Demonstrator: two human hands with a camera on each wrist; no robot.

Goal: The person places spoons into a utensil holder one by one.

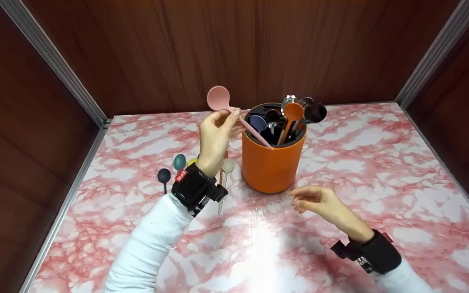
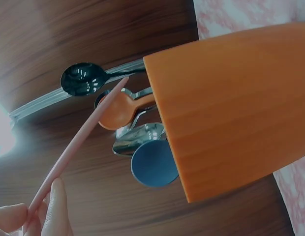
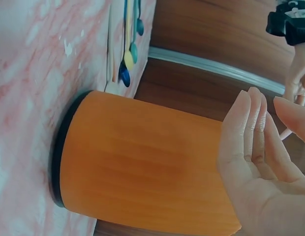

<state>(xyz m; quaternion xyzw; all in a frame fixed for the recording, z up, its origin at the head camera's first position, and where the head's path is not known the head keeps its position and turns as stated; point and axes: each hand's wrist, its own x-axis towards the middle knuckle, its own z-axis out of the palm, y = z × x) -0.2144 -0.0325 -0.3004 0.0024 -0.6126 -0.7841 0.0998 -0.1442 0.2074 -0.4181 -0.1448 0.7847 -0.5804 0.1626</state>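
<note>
My left hand (image 1: 217, 136) pinches a pink spoon (image 1: 218, 97) by its handle, bowl up and tilted to the left. The handle's lower end overlaps the rim of an orange utensil holder (image 1: 273, 169) in the head view. In the left wrist view the pink handle (image 2: 78, 137) points toward the spoons that stick out of the holder. An orange spoon (image 1: 293, 112), a blue spoon (image 2: 155, 163), a dark spoon (image 2: 83, 78) and shiny metal ones stand in it. My right hand (image 1: 316, 199) hovers empty by the holder's lower right side, fingers loosely bent.
Left of the holder several spoons lie on the marbled pink table (image 1: 136, 162): a dark blue one (image 1: 164, 176), a teal one (image 1: 180, 161), a pale one (image 1: 228, 165) and a yellow one (image 3: 128, 60). Brown wood-look panels (image 1: 157, 53) wall the back and sides.
</note>
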